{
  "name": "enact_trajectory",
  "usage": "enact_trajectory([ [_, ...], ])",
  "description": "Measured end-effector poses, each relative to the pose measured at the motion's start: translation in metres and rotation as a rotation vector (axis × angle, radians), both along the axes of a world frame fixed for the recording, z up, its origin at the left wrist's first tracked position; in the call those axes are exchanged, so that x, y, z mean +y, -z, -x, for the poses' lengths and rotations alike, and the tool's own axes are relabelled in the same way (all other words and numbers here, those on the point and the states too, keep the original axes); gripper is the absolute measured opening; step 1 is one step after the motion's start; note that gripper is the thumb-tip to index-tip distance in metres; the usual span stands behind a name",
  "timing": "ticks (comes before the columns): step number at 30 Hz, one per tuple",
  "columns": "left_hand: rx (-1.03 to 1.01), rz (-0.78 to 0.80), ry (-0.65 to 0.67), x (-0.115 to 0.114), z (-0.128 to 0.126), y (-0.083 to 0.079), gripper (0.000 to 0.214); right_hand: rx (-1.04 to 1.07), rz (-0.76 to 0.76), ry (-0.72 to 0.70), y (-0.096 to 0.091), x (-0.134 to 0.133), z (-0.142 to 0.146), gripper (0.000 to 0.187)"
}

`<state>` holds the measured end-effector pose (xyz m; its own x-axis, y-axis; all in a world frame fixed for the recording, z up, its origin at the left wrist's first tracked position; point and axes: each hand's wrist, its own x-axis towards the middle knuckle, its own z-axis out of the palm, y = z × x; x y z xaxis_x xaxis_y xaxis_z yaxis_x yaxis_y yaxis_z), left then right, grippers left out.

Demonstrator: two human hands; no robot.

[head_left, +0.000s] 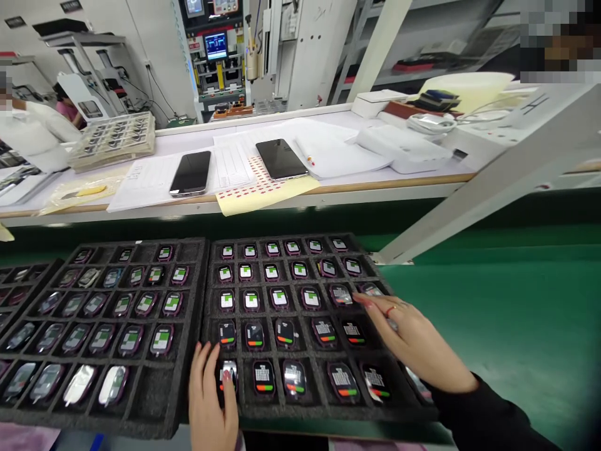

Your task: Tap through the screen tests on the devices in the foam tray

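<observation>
Two black foam trays lie side by side on a green belt, their pockets filled with small smartwatch bodies showing lit screens. My left hand (211,394) rests at the near left corner of the right tray (210,326), fingers spread, one fingertip pressing a watch (228,371) in the front row. My right hand (408,338) lies flat over the right tray's right side, fingers extended toward a watch (341,294) in the third row. Neither hand holds anything. The left tray (188,351) has several empty pockets.
A third tray (19,282) sits at far left. Behind the green belt (493,313) runs a white shelf with two dark phones (191,172) (280,158), paper sheets, a yellow sticker sheet (263,191) and a tray of parts (113,138). A white slanted frame bar (493,181) crosses at right.
</observation>
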<state>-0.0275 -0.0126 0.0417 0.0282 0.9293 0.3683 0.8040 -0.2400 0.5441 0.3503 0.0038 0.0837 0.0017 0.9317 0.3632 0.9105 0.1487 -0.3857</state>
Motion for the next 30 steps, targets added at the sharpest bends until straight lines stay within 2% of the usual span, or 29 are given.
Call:
enact_trajectory([
  [3, -0.059, 0.112, -0.103, 0.001, -0.012, -0.007, 0.044, 0.074, 0.033, 0.045, 0.007, 0.006, -0.018, 0.044],
  [5, -0.070, 0.154, -0.122, 0.003, -0.017, -0.012, 0.046, 0.155, 0.075, 0.099, 0.009, 0.011, -0.030, 0.045],
  [9, -0.069, 0.178, -0.119, 0.006, -0.018, -0.015, 0.046, 0.282, 0.104, 0.224, 0.012, 0.019, -0.059, 0.043],
  [13, -0.039, 0.159, -0.154, 0.001, -0.021, -0.011, 0.042, 0.452, 0.161, 0.320, 0.028, 0.019, -0.083, 0.040],
  [17, -0.021, 0.137, -0.163, -0.007, -0.027, -0.006, 0.040, 0.666, 0.212, 0.337, 0.052, 0.014, -0.088, 0.043],
  [21, -0.042, 0.100, -0.151, -0.012, -0.026, -0.002, 0.040, 0.776, 0.195, 0.349, 0.065, 0.009, -0.088, 0.043],
  [26, -0.058, 0.055, -0.149, -0.019, -0.020, 0.006, 0.038, 0.781, 0.164, 0.347, 0.068, 0.000, -0.089, 0.040],
  [30, -0.107, 0.017, -0.166, -0.020, -0.011, 0.015, 0.036, 0.693, 0.173, 0.366, 0.061, -0.008, -0.089, 0.039],
])
